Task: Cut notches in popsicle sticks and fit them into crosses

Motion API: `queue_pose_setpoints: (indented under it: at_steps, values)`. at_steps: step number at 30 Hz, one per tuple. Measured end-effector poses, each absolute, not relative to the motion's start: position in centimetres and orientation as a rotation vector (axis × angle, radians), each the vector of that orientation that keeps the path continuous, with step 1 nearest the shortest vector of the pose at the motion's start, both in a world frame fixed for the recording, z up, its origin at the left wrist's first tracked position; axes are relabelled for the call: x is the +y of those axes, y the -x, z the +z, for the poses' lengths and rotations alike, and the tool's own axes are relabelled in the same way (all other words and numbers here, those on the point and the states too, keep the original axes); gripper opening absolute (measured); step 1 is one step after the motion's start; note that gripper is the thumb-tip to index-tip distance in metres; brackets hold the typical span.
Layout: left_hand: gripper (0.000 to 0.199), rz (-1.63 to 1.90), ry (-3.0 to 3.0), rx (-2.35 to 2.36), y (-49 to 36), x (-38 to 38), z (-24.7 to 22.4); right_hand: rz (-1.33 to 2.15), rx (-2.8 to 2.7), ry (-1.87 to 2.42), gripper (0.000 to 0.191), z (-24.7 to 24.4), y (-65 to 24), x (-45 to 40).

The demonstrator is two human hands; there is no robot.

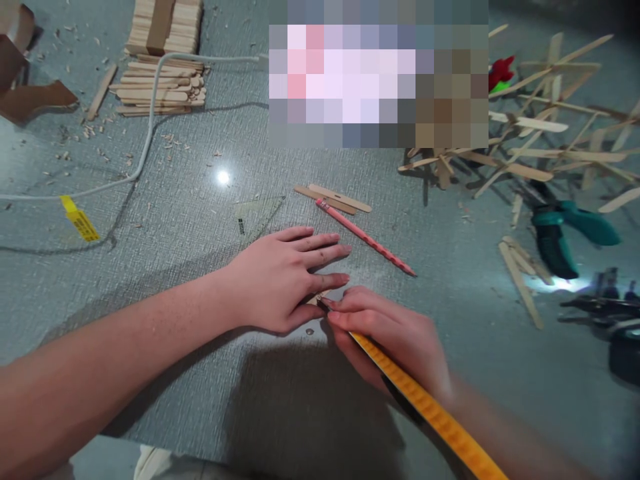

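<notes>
My left hand point(283, 277) lies palm down on the grey table, fingers spread. Between its thumb and index finger a small bit of pale wooden craft stick point(316, 299) shows; the rest of it is hidden. My right hand point(393, 330) is wrapped round a craft knife point(430, 403) with a long orange body, its dark tip touching or very near the wood beside my left thumb. Just beyond my fingers lie a pink pencil point(367, 238) and a couple of craft sticks point(345, 198). A clear triangle ruler point(257, 212) rests behind my left hand.
Stacked craft sticks point(160, 90) and a banded bundle point(187, 27) stand at the back left, near a white cable point(151, 110). Brown strips point(43, 100) lie far left. On the right are joined stick pieces point(533, 160), green-handled pliers point(553, 243) and loose sticks point(523, 283).
</notes>
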State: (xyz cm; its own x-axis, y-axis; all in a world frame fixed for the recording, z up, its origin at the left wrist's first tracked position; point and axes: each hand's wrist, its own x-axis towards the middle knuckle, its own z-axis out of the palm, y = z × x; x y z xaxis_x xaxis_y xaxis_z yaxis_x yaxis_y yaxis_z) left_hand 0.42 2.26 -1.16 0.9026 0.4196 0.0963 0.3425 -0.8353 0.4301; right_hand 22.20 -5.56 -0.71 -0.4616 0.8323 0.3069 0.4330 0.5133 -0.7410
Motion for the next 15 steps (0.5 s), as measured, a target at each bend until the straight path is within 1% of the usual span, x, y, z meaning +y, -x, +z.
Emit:
queue_pose_setpoints:
  at_steps: [5,15]
  values:
    - [0.05,0.281,-2.661,0.56,-0.3,2.19,-1.19,0.85,-2.012,0.963,0.033,-1.25,-22.17,-5.57]
    - [0.051,0.296,-2.656,0.563,-0.4,2.14,-1.22,0.835,-2.003,0.972,0.028,-1.28,-21.96,-5.47]
